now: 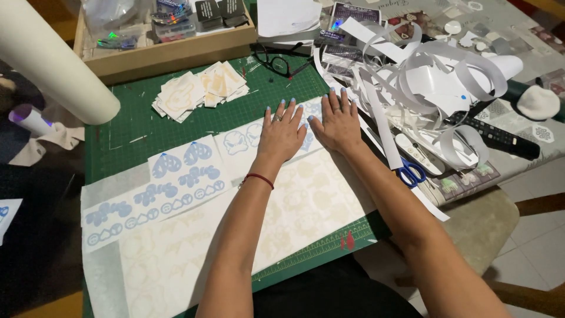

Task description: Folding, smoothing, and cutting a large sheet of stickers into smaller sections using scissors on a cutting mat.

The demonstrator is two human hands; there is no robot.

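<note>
Sticker sheets point(276, 206), pale and printed with faint cream figures, lay on a green cutting mat point(194, 118) that covered most of the worktable; their long axis ran from seven o'clock up toward one o'clock, with a strip of blue decals point(159, 188) alongside at nine o'clock. Both hands rested flat on the far end of the sheets, the left hand point(282, 134) and right hand point(336, 123) side by side, fingers spread and pointing to twelve o'clock, palms pressed down. At twelve o'clock sat a wooden tray point(165, 53) and black glasses point(276, 62); a stack of cut stickers point(200, 89) lay at eleven. A heap of white backing strips point(435, 76) filled two o'clock, blue-handled scissors point(412, 172) at three, a cream roll point(53, 59) at ten.
</note>
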